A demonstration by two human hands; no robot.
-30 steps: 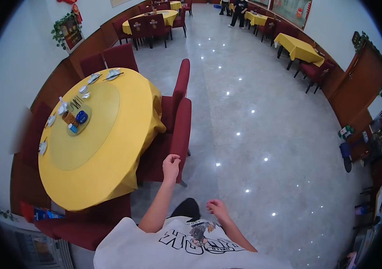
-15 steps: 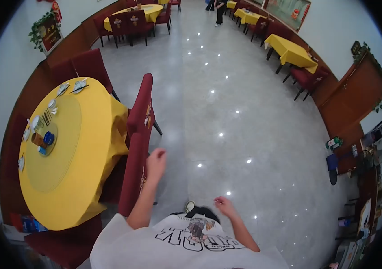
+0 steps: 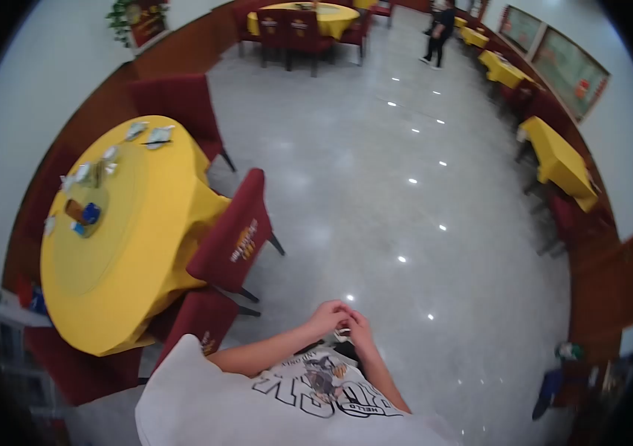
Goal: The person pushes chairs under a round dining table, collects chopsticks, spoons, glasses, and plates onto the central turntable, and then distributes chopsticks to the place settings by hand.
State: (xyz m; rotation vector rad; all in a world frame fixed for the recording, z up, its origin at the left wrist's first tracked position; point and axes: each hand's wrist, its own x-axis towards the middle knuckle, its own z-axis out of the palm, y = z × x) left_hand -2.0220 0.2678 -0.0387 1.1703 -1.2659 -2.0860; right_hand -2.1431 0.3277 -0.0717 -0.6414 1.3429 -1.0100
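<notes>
My left hand (image 3: 327, 317) and my right hand (image 3: 359, 328) meet in front of my shirt, their fingers bent and touching each other. Whatever lies between the fingertips, if anything, is too small to make out. A small pale patch shows just below the hands; I cannot tell whether it is my shoe or something held. The nearest furniture is a dark red chair (image 3: 236, 236) with gold lettering on its back, left of my hands and apart from them.
A round table with a yellow cloth (image 3: 160, 275) stands at left, bearing wrapped tableware (image 3: 159, 137) and a blue container (image 3: 91, 213). More red chairs surround it. Yellow-covered tables (image 3: 559, 157) line the right wall. A person in dark clothes (image 3: 441, 33) stands far down the shiny grey floor (image 3: 331, 171).
My hands were apart, the left beside the chair; now they have come together in front of me. The view has turned left and moved forward, and the far person appears closer.
</notes>
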